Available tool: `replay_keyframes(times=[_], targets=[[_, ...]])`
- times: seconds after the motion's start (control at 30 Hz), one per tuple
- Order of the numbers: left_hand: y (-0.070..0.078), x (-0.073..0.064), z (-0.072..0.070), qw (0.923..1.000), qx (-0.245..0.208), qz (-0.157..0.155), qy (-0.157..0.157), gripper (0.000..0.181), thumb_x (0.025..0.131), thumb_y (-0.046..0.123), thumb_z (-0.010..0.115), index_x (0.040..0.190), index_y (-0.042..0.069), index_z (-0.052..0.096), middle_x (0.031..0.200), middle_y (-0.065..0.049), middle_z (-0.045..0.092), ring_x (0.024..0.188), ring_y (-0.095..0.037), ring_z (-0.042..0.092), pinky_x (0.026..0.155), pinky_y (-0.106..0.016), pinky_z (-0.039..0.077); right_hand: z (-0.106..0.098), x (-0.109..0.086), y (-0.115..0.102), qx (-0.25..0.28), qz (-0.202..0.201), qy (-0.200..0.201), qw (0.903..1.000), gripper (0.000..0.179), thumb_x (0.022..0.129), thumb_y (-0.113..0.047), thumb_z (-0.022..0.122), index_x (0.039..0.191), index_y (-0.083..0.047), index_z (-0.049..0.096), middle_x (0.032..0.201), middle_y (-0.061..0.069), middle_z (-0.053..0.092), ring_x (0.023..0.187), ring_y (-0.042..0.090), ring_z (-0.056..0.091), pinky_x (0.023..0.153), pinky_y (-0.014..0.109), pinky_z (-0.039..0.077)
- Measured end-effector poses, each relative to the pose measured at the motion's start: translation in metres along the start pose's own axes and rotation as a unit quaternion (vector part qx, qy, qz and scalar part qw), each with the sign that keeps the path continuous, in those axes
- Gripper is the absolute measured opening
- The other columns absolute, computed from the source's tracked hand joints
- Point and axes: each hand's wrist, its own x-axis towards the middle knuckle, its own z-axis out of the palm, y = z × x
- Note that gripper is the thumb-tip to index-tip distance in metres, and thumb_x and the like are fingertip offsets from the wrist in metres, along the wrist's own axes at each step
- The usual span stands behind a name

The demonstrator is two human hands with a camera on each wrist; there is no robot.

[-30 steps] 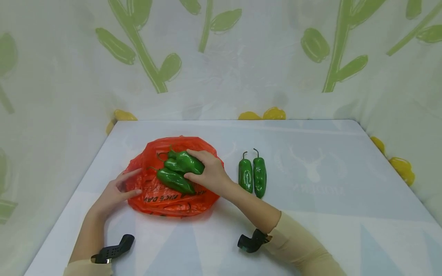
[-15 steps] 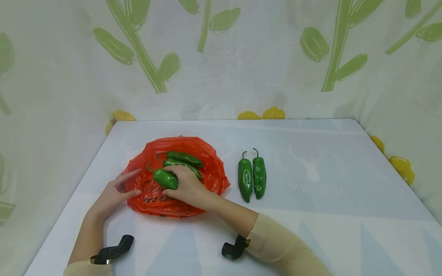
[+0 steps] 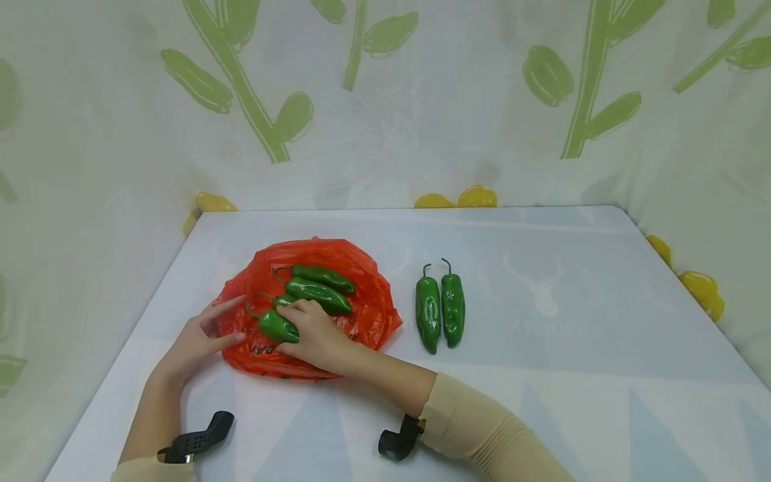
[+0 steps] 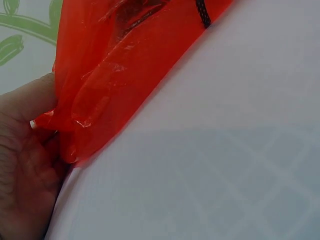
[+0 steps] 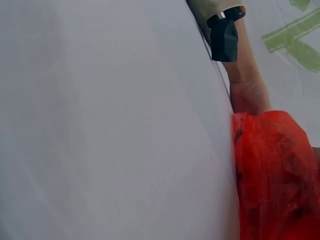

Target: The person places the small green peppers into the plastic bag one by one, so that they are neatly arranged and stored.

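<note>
A red plastic bag [image 3: 373,294] with black lettering lies spread on the table, with several long green peppers on it. My right hand [image 3: 319,339] grips the nearest green pepper [image 3: 277,326], its fingers over the pepper's right end. Just behind it, a second green pepper [image 3: 283,300] is partly hidden by that hand. Two more, a middle pepper [image 3: 318,295] and a rear pepper [image 3: 325,276], lie side by side in full view. At the bag's left edge my left hand [image 3: 194,340] holds the plastic between thumb and fingers, also seen in the left wrist view.
Right of the bag, two green peppers [image 3: 428,314] lie side by side on the white patterned table [image 3: 542,415]. Light curtains printed with green leaves surround the table's back and sides. Each wrist carries a black camera [image 3: 397,438].
My right hand has left the rear peppers and moved toward the bag's near left, where it holds a pepper slightly lower and farther left than half a second ago. The left hand stays put.
</note>
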Motion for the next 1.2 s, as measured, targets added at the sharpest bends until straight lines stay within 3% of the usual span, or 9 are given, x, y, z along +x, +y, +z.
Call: replay_keyframes(times=[0.33, 0.57, 1.0, 1.2], targets=[[0.003, 0.000, -0.001, 1.0000, 0.002, 0.000, -0.001, 0.067, 0.087, 0.025, 0.068, 0.145, 0.013, 0.038, 0.151, -0.021, 0.026, 0.138, -0.044, 0.015, 0.101, -0.070, 0.026, 0.004, -0.005, 0.002, -0.054, -0.017, 0.009, 0.9984, 0.062, 0.084, -0.027, 0.072, 0.138, -0.008, 0.049, 0.122, 0.005, 0.049, 0.110, 0.015, 0.045, 0.090, 0.012, 0.044], [0.006, 0.001, -0.001, 1.0000, -0.003, -0.009, -0.004, 0.068, 0.086, 0.027, 0.068, 0.145, 0.013, 0.037, 0.152, -0.021, 0.023, 0.139, -0.044, 0.013, 0.102, -0.070, 0.026, 0.001, -0.010, 0.006, -0.084, -0.023, -0.022, 0.9960, 0.058, 0.084, -0.028, 0.071, 0.135, -0.008, 0.052, 0.117, 0.003, 0.050, 0.103, 0.013, 0.042, 0.084, 0.009, 0.042], [0.003, 0.001, -0.001, 0.9998, -0.004, -0.016, -0.005, 0.069, 0.086, 0.027, 0.068, 0.146, 0.014, 0.037, 0.154, -0.020, 0.022, 0.140, -0.044, 0.011, 0.101, -0.071, 0.025, -0.002, -0.010, 0.013, 0.049, -0.008, 0.036, 0.9981, 0.055, 0.079, -0.027, 0.077, 0.127, -0.009, 0.059, 0.121, 0.005, 0.056, 0.110, 0.016, 0.050, 0.086, 0.015, 0.045], [0.003, 0.000, -0.001, 0.9999, -0.005, -0.014, -0.004, 0.069, 0.086, 0.027, 0.068, 0.146, 0.015, 0.037, 0.154, -0.020, 0.021, 0.141, -0.044, 0.010, 0.101, -0.071, 0.024, -0.011, -0.014, 0.014, 0.066, -0.023, 0.066, 0.9954, 0.058, 0.078, -0.030, 0.078, 0.128, -0.009, 0.058, 0.122, 0.004, 0.057, 0.112, 0.016, 0.050, 0.091, 0.016, 0.045]])
